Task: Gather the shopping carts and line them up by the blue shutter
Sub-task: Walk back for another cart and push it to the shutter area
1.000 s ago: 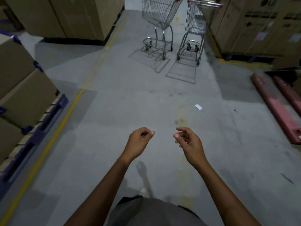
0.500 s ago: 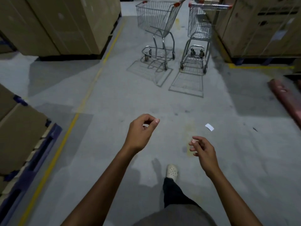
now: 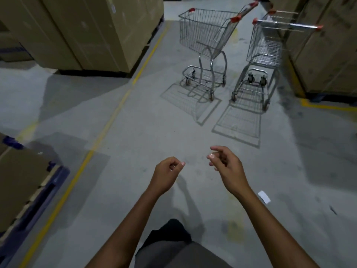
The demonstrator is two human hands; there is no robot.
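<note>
**Two carts ahead, both hands empty**

The left hand (image 3: 166, 174) and right hand (image 3: 227, 166) are held out in front, near each other but not touching. Their fingers are loosely curled and they grip nothing. Well ahead on the grey floor (image 3: 135, 142) two wire carts with red handle caps stand side by side, a gap between them. The left cart (image 3: 201, 33) is turned at an angle. The right cart (image 3: 264, 53) stands just beside the right boxes (image 3: 328, 45). The left boxes (image 3: 87, 31) stand past a yellow line (image 3: 108, 122). A white paper scrap (image 3: 264, 197) lies on the floor by the right forearm.
</note>
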